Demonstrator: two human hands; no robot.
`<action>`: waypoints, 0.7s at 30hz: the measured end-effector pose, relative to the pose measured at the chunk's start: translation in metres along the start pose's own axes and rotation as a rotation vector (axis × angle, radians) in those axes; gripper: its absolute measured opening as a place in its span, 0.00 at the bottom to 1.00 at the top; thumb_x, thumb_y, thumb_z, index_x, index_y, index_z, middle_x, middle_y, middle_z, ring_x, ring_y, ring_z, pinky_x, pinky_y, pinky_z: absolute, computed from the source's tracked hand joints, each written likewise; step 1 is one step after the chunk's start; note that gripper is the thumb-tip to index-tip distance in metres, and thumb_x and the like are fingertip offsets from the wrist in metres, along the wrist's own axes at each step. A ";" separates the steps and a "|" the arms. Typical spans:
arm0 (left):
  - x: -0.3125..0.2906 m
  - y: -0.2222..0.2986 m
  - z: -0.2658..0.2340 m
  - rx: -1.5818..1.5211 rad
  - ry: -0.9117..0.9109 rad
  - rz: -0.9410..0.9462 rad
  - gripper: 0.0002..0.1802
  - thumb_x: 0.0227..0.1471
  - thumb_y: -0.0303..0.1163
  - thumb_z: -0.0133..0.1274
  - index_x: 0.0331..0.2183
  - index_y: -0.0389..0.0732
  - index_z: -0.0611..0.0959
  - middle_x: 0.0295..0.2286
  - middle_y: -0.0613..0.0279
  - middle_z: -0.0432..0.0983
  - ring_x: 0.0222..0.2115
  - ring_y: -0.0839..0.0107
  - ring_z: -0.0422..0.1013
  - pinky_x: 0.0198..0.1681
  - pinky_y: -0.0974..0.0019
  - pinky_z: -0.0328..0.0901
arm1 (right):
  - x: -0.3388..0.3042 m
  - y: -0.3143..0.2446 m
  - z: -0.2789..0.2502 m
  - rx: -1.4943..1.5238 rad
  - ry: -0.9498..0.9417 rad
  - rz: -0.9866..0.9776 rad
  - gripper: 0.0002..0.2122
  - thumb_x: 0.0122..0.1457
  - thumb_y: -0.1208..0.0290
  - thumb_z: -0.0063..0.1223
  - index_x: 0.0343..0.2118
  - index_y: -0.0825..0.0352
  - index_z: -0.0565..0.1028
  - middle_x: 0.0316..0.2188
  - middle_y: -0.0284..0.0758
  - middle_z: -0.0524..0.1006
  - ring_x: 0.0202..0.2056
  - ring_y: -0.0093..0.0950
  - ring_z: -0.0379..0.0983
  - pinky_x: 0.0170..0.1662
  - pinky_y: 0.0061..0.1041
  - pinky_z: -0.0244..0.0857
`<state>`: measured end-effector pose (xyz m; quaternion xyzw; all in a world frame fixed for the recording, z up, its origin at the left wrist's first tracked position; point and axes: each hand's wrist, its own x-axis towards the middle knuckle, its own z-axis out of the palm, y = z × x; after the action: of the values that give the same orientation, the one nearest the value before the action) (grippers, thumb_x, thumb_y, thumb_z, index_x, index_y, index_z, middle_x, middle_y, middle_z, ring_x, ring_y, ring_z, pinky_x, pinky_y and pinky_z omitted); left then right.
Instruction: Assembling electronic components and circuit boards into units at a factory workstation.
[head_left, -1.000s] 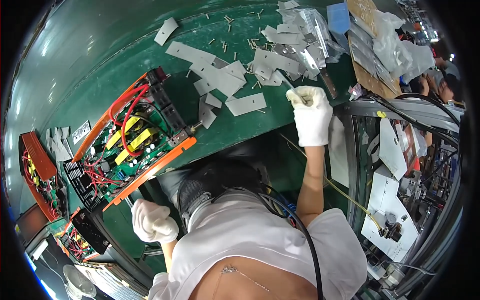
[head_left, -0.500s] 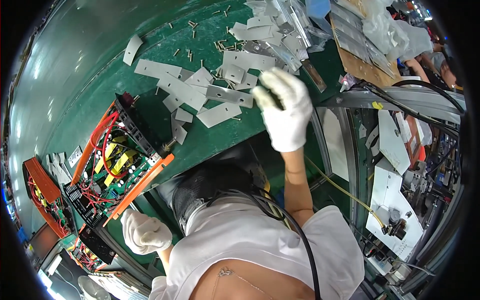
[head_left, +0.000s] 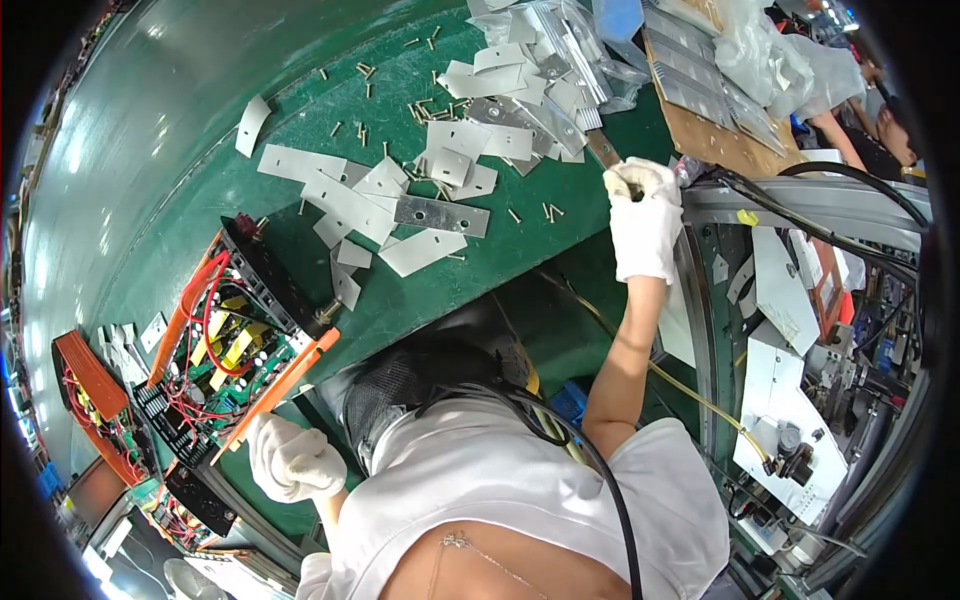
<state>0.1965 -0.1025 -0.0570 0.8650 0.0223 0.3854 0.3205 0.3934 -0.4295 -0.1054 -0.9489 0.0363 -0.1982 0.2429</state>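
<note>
My right hand, in a white glove, is at the table's right edge. Its fingers curl closed over the near end of a narrow brown-grey metal bar. My left hand, gloved too, is closed in a fist beside the orange-sided frame of an open electronic unit. Whatever that fist may hold is hidden. The unit shows red wires, yellow parts and a green circuit board. Flat grey metal plates lie in the middle of the green table, among them a plate with two holes.
Loose screws are scattered over the green table. Clear plastic bags and a cardboard sheet with metal pieces occupy the far right. A metal rail with black cables runs right. Another orange unit stands left.
My right hand has moved right, from beside the two-hole plate to the narrow metal bar, and its fingers have curled in. My left hand stays closed by the orange frame. The view has shifted slightly.
</note>
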 end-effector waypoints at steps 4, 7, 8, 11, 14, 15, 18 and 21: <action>0.003 0.005 0.003 0.038 -0.043 0.000 0.27 0.61 0.41 0.39 0.12 0.45 0.62 0.09 0.68 0.53 0.12 0.74 0.52 0.23 0.68 0.53 | -0.001 0.001 -0.002 0.230 -0.086 0.220 0.12 0.49 0.80 0.59 0.38 0.68 0.76 0.40 0.39 0.76 0.41 0.27 0.74 0.44 0.24 0.69; 0.003 0.004 0.004 0.044 -0.036 -0.012 0.27 0.61 0.42 0.39 0.12 0.45 0.62 0.09 0.69 0.54 0.12 0.74 0.52 0.23 0.68 0.54 | -0.002 -0.007 -0.009 0.375 -0.087 0.281 0.20 0.50 0.86 0.55 0.48 0.70 0.71 0.43 0.39 0.76 0.43 0.25 0.74 0.47 0.22 0.68; 0.002 0.003 0.004 0.041 -0.024 -0.011 0.27 0.61 0.42 0.39 0.12 0.45 0.62 0.09 0.68 0.54 0.12 0.74 0.52 0.23 0.68 0.54 | -0.001 -0.009 -0.011 0.356 -0.101 0.274 0.20 0.50 0.86 0.55 0.48 0.70 0.71 0.43 0.39 0.76 0.42 0.24 0.74 0.47 0.22 0.68; 0.002 0.004 0.001 0.040 -0.009 -0.005 0.27 0.61 0.43 0.39 0.11 0.45 0.62 0.09 0.68 0.54 0.12 0.74 0.52 0.23 0.68 0.54 | -0.006 -0.004 -0.011 0.390 -0.102 0.257 0.19 0.50 0.85 0.56 0.47 0.70 0.72 0.41 0.39 0.77 0.42 0.24 0.75 0.48 0.22 0.68; 0.003 0.006 -0.002 0.064 -0.008 0.009 0.27 0.61 0.42 0.39 0.11 0.45 0.63 0.09 0.68 0.55 0.12 0.74 0.53 0.22 0.68 0.53 | -0.007 -0.004 -0.007 0.344 -0.031 0.125 0.15 0.51 0.79 0.59 0.44 0.69 0.75 0.41 0.39 0.78 0.41 0.26 0.75 0.47 0.24 0.68; 0.002 0.006 -0.006 0.088 -0.019 0.014 0.27 0.61 0.42 0.39 0.11 0.45 0.64 0.09 0.68 0.55 0.11 0.74 0.53 0.22 0.68 0.52 | -0.004 -0.012 -0.008 0.281 -0.012 0.039 0.14 0.51 0.77 0.60 0.43 0.68 0.76 0.41 0.39 0.78 0.41 0.27 0.75 0.46 0.25 0.69; 0.000 0.001 -0.003 0.072 -0.024 0.045 0.25 0.60 0.38 0.40 0.11 0.44 0.65 0.09 0.68 0.56 0.11 0.73 0.52 0.21 0.68 0.51 | 0.012 -0.030 0.000 0.256 0.072 -0.096 0.15 0.51 0.74 0.60 0.43 0.66 0.76 0.46 0.41 0.75 0.46 0.33 0.73 0.50 0.29 0.66; 0.001 0.004 -0.001 0.069 -0.017 0.057 0.24 0.58 0.36 0.41 0.11 0.44 0.65 0.09 0.68 0.56 0.11 0.73 0.53 0.21 0.68 0.51 | 0.044 -0.049 0.016 -0.111 -0.091 -0.100 0.24 0.54 0.59 0.55 0.53 0.63 0.69 0.58 0.47 0.61 0.56 0.44 0.61 0.58 0.33 0.56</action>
<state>0.1960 -0.1048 -0.0536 0.8791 0.0081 0.3859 0.2798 0.4390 -0.3869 -0.0789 -0.9695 -0.0112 -0.1646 0.1813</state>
